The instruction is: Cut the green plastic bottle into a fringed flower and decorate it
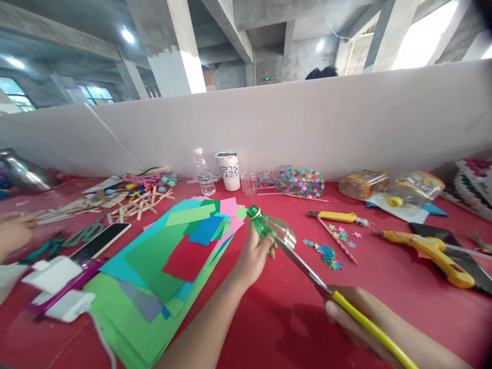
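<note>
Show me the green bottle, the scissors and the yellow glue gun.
green bottle (264, 226), head view, on its green shoulder below the neck.
scissors (303, 269), head view, on the metal blades.
yellow glue gun (432, 249), head view, on its body.

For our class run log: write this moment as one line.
left hand: grips green plastic bottle | right hand: holds yellow-handled scissors | blades: at bottle | surface: red table, coloured paper beside
</note>
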Tool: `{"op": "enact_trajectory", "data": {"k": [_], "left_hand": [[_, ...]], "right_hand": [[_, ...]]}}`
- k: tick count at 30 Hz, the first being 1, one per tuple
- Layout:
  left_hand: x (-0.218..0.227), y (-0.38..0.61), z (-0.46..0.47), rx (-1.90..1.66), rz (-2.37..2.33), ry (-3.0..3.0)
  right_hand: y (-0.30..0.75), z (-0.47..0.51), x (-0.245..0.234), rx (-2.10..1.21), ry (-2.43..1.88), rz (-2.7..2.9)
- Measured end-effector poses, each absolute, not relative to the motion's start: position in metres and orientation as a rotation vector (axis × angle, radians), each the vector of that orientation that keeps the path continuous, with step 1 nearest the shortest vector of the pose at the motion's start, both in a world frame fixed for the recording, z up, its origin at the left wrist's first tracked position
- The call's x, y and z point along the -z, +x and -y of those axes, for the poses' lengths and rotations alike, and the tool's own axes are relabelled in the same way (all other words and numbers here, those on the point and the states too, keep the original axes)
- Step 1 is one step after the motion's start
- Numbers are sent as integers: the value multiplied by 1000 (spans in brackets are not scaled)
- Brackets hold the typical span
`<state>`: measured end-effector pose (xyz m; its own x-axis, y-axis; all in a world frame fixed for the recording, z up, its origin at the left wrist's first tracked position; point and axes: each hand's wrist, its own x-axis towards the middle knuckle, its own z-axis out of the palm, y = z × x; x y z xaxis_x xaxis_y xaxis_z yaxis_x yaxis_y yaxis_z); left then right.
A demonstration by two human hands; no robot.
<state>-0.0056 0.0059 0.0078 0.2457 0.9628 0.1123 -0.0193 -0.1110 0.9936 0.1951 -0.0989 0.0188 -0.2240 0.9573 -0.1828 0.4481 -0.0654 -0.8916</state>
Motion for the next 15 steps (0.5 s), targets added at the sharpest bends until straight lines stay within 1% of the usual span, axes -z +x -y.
{"op": "enact_trajectory", "data": {"k": [4, 11, 15], "left_hand": [[-8, -5, -2, -1059, -995, 1412], [-13, -3, 0, -1045, -1005, 1390], [-15, -3, 1, -1043, -996, 1407]], "right_hand": [[195, 99, -18, -1269, -1486, 1655], [196, 96, 6, -1407, -1517, 1557], [194, 97, 7, -1327, -1499, 1551]]}}
